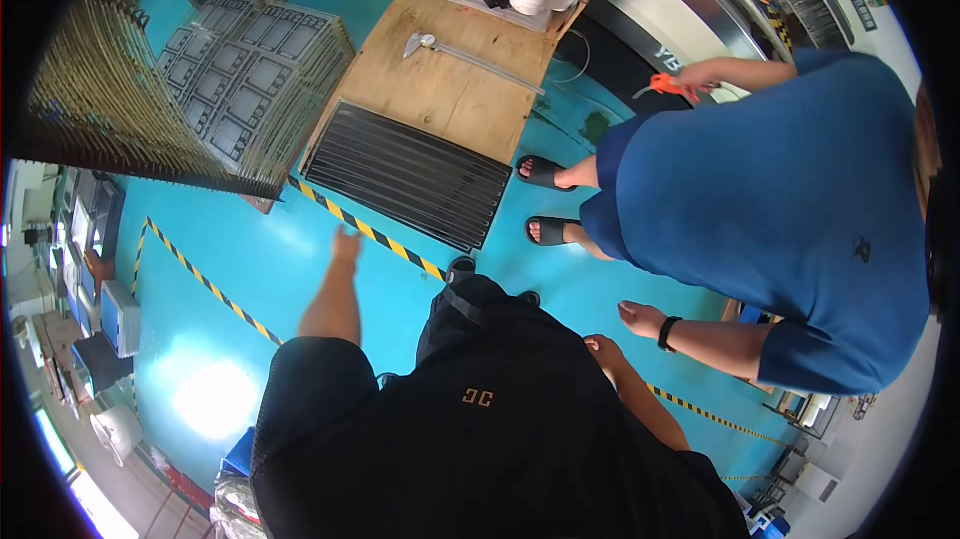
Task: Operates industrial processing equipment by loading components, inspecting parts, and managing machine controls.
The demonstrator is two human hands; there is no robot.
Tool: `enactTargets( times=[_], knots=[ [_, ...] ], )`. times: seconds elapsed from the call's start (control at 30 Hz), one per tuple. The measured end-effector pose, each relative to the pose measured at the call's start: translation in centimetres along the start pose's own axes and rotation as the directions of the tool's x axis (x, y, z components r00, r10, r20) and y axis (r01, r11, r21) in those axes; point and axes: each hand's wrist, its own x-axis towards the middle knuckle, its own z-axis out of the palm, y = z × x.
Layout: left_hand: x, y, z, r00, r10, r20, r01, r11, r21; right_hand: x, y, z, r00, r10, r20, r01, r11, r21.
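One empty-looking left hand (346,241) of ours, loosely open, hangs short of the black ribbed panel (405,179) lying at the plywood benchtop's (400,89) near end, best taken squarely by opposite edges, we judge; our right hand (602,350) half-curled, contents untellable.

The one view comes from a wide fisheye camera on the person's head. It looks steeply down: the black shirt (480,449) is very near, the left hand (344,242) and right hand (603,349) are seen from above, and the blue-green floor (225,274) lies farther away.
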Motion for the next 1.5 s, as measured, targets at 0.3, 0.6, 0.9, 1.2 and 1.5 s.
enactTargets(
  times=[0.3, 0.6, 0.9, 1.2, 1.5],
  knots=[
    [-11.7, 21.5, -6.2, 0.911, 0.358, 0.206, -0.383, 0.919, 0.093, -2.3, -3.1, 0.2, 0.998, 0.034, 0.043, -0.032, 0.999, -0.034],
    [-10.3, 19.4, -8.6, 0.886, 0.338, 0.317, -0.428, 0.860, 0.279, -2.8, 0.1, 1.5, 0.998, 0.021, -0.062, -0.009, 0.984, 0.179],
    [-10.5, 20.0, -4.9, 0.882, 0.286, 0.375, -0.356, 0.926, 0.130, -3.2, 5.7, 4.2, 0.998, 0.042, -0.052, -0.038, 0.996, 0.077],
    [-21.1, 18.4, 0.3, 0.585, 0.122, 0.801, 0.231, 0.922, -0.310, -1.5, 11.5, 4.3, 0.995, 0.055, -0.077, -0.025, 0.938, 0.346],
    [-28.0, 33.7, 1.1, 0.693, 0.235, 0.682, -0.120, 0.970, -0.213, -14.9, 24.0, 1.0, 0.981, 0.056, -0.187, 0.024, 0.916, 0.401]
  ],
)
